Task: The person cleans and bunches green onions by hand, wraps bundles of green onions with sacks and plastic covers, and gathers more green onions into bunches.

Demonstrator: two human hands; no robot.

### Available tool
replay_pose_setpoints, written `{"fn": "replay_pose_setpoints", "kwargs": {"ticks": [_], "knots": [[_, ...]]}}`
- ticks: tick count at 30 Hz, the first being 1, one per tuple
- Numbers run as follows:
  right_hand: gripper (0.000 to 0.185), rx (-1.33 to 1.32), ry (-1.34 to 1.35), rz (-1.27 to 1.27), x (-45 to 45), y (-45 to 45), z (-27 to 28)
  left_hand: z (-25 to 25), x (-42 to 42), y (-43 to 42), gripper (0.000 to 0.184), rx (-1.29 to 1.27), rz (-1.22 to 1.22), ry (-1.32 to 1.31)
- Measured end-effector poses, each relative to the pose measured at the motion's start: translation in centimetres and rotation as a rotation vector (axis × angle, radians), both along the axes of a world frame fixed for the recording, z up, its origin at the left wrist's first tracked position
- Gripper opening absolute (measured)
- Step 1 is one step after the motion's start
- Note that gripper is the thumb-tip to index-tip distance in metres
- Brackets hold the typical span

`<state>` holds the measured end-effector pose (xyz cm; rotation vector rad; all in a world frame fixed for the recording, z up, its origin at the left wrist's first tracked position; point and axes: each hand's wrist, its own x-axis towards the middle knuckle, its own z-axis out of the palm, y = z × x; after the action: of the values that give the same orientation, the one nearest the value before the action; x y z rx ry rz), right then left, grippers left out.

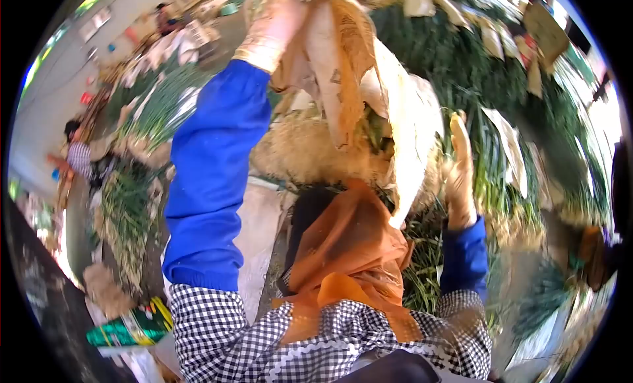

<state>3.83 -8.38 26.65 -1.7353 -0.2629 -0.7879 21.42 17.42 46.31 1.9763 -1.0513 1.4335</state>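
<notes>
Ragged tan cloth [339, 73], raised.
My left hand [273, 20] gripped it, apparently so it draped freely; brown fibrous roots [290, 149] lay below, my flat right hand [460, 175] alongside.

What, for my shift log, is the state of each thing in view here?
Left hand, raised at the cloth; grip unclear
Right hand, open, fingers extended
Beige cloth, hanging, creased, ragged-edged
Orange apron, wrinkled, draped over the lap
Left blue sleeve, creased
Green vegetables, piled, leaves on
Green package, lying down; contents unclear
</notes>
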Motion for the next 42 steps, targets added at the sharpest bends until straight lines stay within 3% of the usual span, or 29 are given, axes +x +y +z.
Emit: {"fn": "replay_pose_setpoints", "kwargs": {"ticks": [2,5,6,7,9,10,11,13,15,16,17,18,19,20,21,22,23,25,28,31,33,35,36,37,38,39,40,41,42], "knots": [[0.127,-0.342,-0.218,0.015,0.1,7.9,0.3,0.9,-1.3,3.1,0.016,-0.048,0.042,-0.147],[0.078,-0.599,0.077,-0.349,1.3,16.2,-3.8,2.4,-3.7,10.0,0.018,0.066,0.203,-0.194],[0.059,-0.533,0.182,-0.262,3.4,16.6,-6.9,2.4,-3.2,13.2,0.020,0.059,0.060,-0.063],[0.043,-0.467,0.287,-0.177,5.8,15.8,-8.9,2.4,-5.0,15.7,0.017,0.177,0.293,-0.167],[0.031,-0.614,0.298,-0.257,11.1,16.0,-8.1,1.9,-3.9,23.7,0.013,0.021,0.148,0.179],[0.031,-0.755,0.223,-0.295,13.3,17.3,-5.1,1.6,-2.3,29.7,0.012,-0.130,0.106,0.355],[0.033,-0.919,-0.381,-0.399,18.1,17.5,-5.4,0.7,-2.1,35.7,0.013,-0.294,0.061,0.530],[0.041,-0.984,-0.286,-0.376,20.3,22.9,1.1,-0.5,-5.6,43.7,0.018,0.248,0.955,-0.130],[0.047,-0.819,-0.308,-0.279,24.7,27.1,3.7,-1.0,-9.6,52.4,0.024,0.260,0.780,-0.346],[0.046,-1.110,-0.475,-0.231,20.3,30.3,7.9,-2.8,-13.1,52.4,0.024,0.087,0.883,-0.400],[0.038,-1.171,-0.650,-0.247,19.9,32.3,8.0,-5.1,-18.0,51.0,0.025,-0.082,0.982,-0.456],[0.044,-1.153,-0.656,-0.157,21.9,32.7,4.3,-7.8,-21.7,51.0,0.032,-0.064,1.083,-0.448],[0.048,-1.198,-0.593,-0.064,23.8,34.0,-0.5,-12.2,-24.2,53.1,0.022,-0.198,1.093,-0.292],[0.052,-1.237,-0.523,0.028,25.5,35.3,-5.2,-16.6,-25.7,53.5,0.020,-0.424,0.851,-0.234],[0.054,-1.268,-0.398,0.227,25.5,37.2,-9.1,-22.6,-28.0,56.0,0.024,-0.384,0.892,-0.030],[0.055,-1.282,-0.248,0.412,25.4,39.2,-12.9,-27.7,-30.3,56.4,0.022,-0.095,1.183,0.144],[0.055,-1.237,-0.340,0.501,25.1,40.8,-16.3,-32.8,-32.6,56.7,0.025,0.255,1.398,0.257],[0.053,-1.173,-0.721,0.492,25.0,43.4,-24.6,-39.5,-34.8,54.3,0.039,0.260,1.366,0.673],[0.023,-1.293,-0.075,0.868,23.7,45.3,-33.3,-46.9,-37.0,51.9,0.035,0.150,1.379,1.050],[0.030,-1.566,0.239,0.997,22.0,46.4,-38.7,-54.3,-38.1,51.2,0.028,-0.008,1.198,1.151],[0.031,-1.623,0.313,0.992,23.6,43.9,-36.6,-52.0,-34.8,47.2,0.028,-0.853,1.071,1.742],[0.032,-1.682,0.388,1.152,23.0,42.4,-32.3,-63.7,-38.3,49.2,0.040,-1.365,0.694,1.850],[0.033,-1.698,0.429,1.244,22.5,41.6,-30.7,-62.3,-37.2,48.0,0.051,-0.339,0.750,2.054],[0.034,-1.515,0.352,1.185,23.0,40.0,-29.3,-61.0,-36.1,46.8,0.062,0.604,0.811,1.772],[0.036,-1.350,0.261,1.105,25.1,37.5,-27.6,-55.7,-31.0,44.0,0.070,0.560,0.825,2.004],[0.036,-1.034,0.071,0.870,26.7,33.1,-26.1,-56.8,-29.0,44.1,0.070,0.576,0.809,1.984],[0.033,-0.792,-0.176,0.693,27.9,30.3,-17.6,-58.4,-27.1,44.4,0.066,0.318,0.718,1.856],[0.040,-0.996,0.043,0.472,30.0,25.9,-13.6,-59.2,-25.9,44.3,0.063,0.068,0.623,1.717],[0.047,-1.177,0.263,0.241,32.2,21.1,-11.2,-57.8,-23.0,42.6,0.054,0.036,0.636,1.620]]}}
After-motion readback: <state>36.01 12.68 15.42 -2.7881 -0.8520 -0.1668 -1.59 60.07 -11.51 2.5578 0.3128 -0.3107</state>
